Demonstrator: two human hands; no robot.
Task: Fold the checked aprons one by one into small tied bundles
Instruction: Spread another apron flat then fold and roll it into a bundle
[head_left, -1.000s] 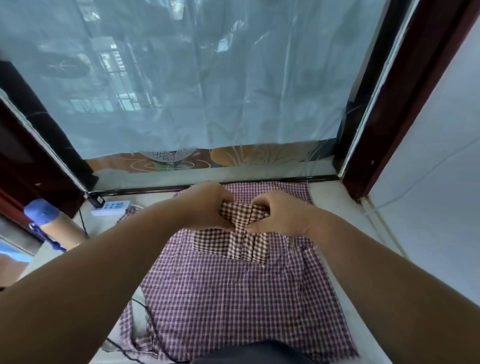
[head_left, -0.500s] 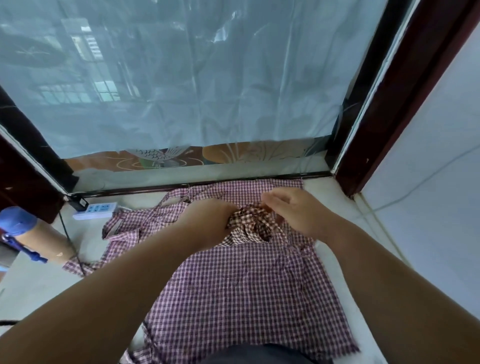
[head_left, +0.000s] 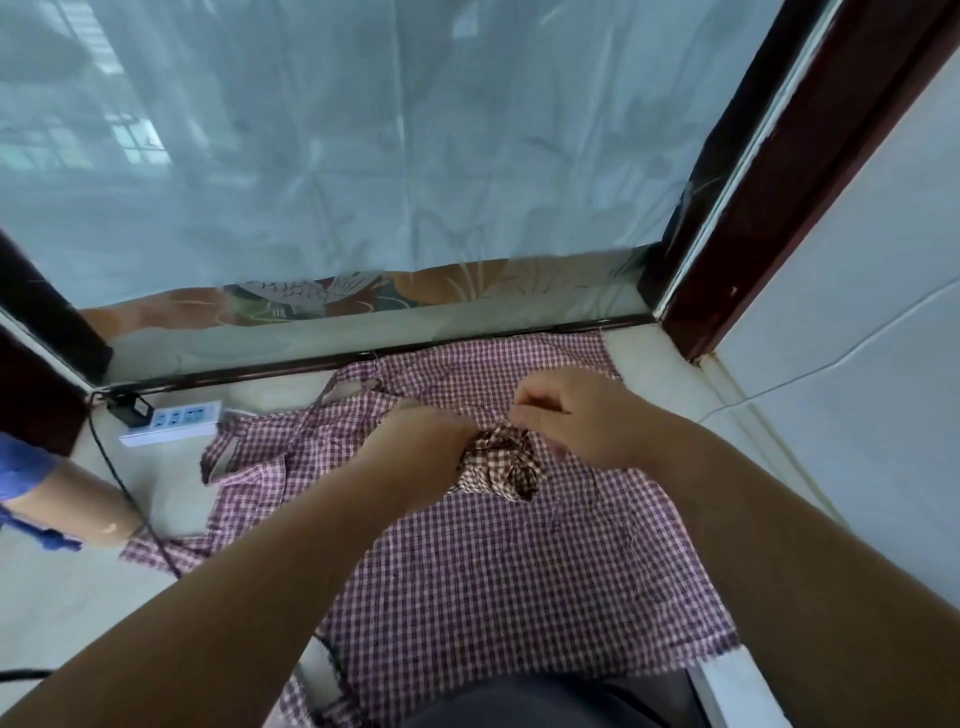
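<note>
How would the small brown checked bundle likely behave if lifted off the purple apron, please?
The brown checked bundle looks soft and crumpled, so probably floppy and light. It seems loosely gathered, so it may unravel. It shouldn't roll on the purple apron.

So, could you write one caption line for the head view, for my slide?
Left hand grips a brown checked bundle and right hand pinches its top, over a spread purple apron.
</note>
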